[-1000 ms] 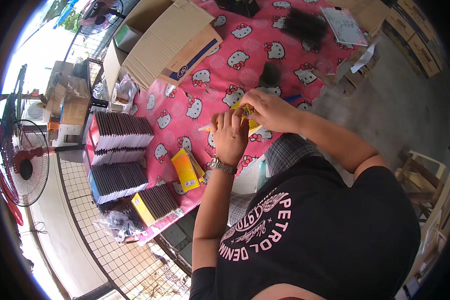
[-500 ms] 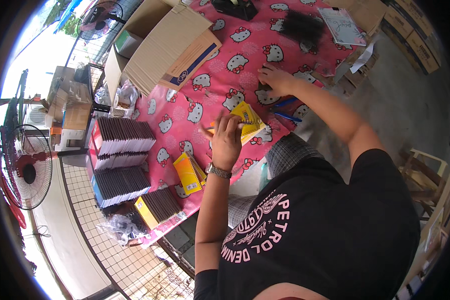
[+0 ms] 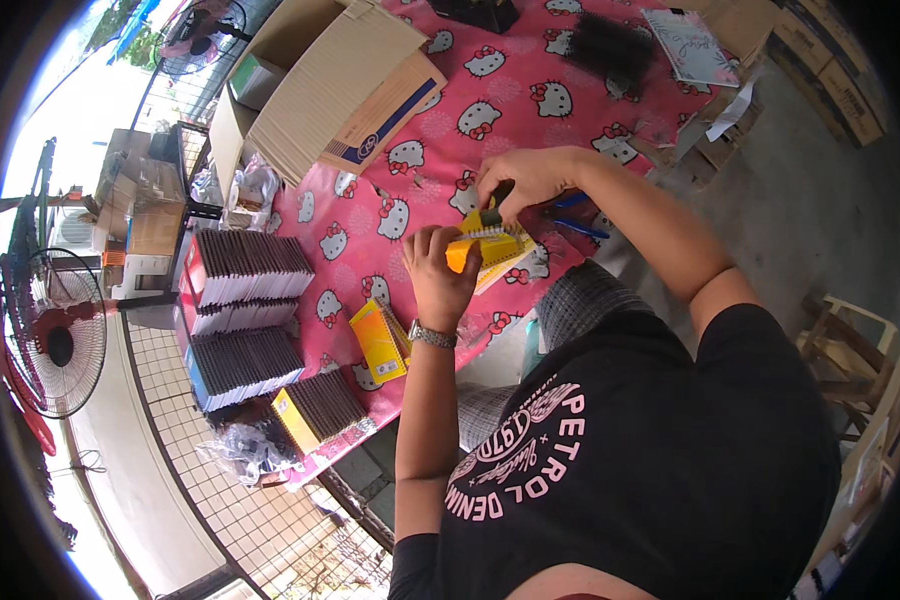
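Observation:
My left hand [image 3: 438, 275] grips a small yellow and orange packet [image 3: 462, 254], held just above the pink cartoon-cat tablecloth [image 3: 440, 110]. My right hand [image 3: 530, 178] is right behind it and pinches a small dark item [image 3: 501, 194] at the packet's top edge, where a white strip shows. More yellow packets [image 3: 507, 258] lie flat under the two hands. Another yellow and orange packet [image 3: 381, 341] lies to the left of my left wrist, which wears a watch.
Stacked trays of dark items [image 3: 242, 268] stand along the table's left edge, with a yellow tray [image 3: 318, 408] nearer me. A cardboard box [image 3: 320, 85] lies at the back left, a black pile [image 3: 610, 45] and a notebook [image 3: 690, 45] at the back. Blue-handled tools [image 3: 573, 218] lie right of my hands. A fan [image 3: 55, 340] stands far left.
My right hand reached out to the right across the cloth, then came back to the packet with a small dark item. My left hand stayed on the yellow packet.

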### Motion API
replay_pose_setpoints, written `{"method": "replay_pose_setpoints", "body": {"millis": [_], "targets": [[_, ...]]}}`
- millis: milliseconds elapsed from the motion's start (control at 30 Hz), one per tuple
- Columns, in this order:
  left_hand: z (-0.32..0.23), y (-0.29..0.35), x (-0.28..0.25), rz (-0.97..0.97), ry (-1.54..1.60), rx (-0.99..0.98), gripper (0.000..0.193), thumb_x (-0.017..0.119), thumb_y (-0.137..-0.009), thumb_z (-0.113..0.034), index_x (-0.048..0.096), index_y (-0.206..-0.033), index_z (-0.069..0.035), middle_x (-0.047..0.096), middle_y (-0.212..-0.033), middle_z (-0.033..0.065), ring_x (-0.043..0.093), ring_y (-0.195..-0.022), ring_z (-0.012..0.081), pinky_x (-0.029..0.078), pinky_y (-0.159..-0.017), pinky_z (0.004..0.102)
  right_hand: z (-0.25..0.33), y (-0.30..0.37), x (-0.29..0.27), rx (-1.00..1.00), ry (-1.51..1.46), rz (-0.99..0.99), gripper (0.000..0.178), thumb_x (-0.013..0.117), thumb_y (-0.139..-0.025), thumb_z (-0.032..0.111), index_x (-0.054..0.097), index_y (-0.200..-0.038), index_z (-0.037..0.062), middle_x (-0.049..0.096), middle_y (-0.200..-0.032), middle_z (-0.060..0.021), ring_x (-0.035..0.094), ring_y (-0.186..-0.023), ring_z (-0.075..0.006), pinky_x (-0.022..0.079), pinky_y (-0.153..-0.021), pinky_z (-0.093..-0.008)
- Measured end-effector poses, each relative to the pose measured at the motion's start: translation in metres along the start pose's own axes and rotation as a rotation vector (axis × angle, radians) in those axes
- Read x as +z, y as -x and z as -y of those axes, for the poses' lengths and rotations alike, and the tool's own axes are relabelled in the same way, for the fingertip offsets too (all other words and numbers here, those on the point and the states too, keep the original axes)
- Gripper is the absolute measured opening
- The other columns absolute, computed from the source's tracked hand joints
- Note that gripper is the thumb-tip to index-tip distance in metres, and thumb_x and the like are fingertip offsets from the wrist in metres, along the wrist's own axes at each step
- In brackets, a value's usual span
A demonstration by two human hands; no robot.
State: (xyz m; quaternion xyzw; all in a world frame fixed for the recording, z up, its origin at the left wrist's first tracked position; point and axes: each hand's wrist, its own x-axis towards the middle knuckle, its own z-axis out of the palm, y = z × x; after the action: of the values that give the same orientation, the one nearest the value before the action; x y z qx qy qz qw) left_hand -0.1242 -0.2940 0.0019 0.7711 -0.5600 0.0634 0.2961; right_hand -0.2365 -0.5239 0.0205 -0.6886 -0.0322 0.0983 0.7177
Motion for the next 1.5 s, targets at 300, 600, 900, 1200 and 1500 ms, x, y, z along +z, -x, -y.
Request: {"method": "replay_pose_setpoints", "body": {"millis": [300,600,900,1200,1500], "targets": [[0.023,0.005,-0.012,-0.011,0.069,-0.06,0.026,0.075,-0.081,-0.01,0.061,-0.101,-0.004,0.061,-0.099,0.0106,0.058,-0.095,0.0303,0.048,-0.081,0.0402,0.013,-0.02,0.0,-0.066,-0.025,0.107,0.047,0.073,-0.072,0.016,0.07,-0.117,0.0036,0.055,-0.133,-0.012,0.05,-0.126,-0.025,0.038,-0.108,-0.0364],[0.031,0.001,-0.01,0.027,0.247,-0.069,0.023,0.073,-0.084,-0.005,0.062,-0.104,-0.003,0.062,-0.099,0.0103,0.062,-0.082,0.0237,0.052,-0.067,0.0324,0.015,-0.035,-0.001,0.18,0.533,-0.032,0.048,0.075,-0.069,0.015,0.071,-0.115,0.0033,0.056,-0.13,-0.0094,0.053,-0.123,-0.022,0.04,-0.105,-0.033],[0.035,0.001,-0.013,0.062,0.31,-0.106,0.024,0.074,-0.084,-0.005,0.06,-0.103,-0.001,0.063,-0.098,0.0114,0.066,-0.082,0.0222,0.056,-0.07,0.0318,0.007,-0.04,-0.001,0.028,0.001,0.042,0.047,0.075,-0.07,0.016,0.07,-0.116,0.0037,0.059,-0.123,-0.0083,0.055,-0.117,-0.0211,0.042,-0.102,-0.0334],[0.026,-0.005,-0.011,0.055,0.372,-0.243,0.023,0.072,-0.085,-0.004,0.061,-0.104,-0.001,0.065,-0.094,0.0102,0.066,-0.082,0.0218,0.054,-0.071,0.032,-0.089,0.023,-0.036,0.171,1.282,-0.805,0.073,0.079,-0.075,0.039,0.052,-0.139,0.0168,0.043,-0.147,-0.0136,0.039,-0.136,-0.0388,0.035,-0.11,-0.0528],[0.041,0.024,-0.003,-0.093,0.795,-0.529,0.016,0.06,-0.098,-0.006,0.063,-0.11,0.005,0.068,-0.089,0.0061,0.067,-0.077,0.0128,0.052,-0.069,0.0246,-0.111,0.102,0.091,0.121,1.011,-0.845,0.068,0.076,-0.079,0.032,0.051,-0.138,0.0095,0.055,-0.131,-0.0156,0.051,-0.123,-0.0353,0.039,-0.106,-0.0497]]}}
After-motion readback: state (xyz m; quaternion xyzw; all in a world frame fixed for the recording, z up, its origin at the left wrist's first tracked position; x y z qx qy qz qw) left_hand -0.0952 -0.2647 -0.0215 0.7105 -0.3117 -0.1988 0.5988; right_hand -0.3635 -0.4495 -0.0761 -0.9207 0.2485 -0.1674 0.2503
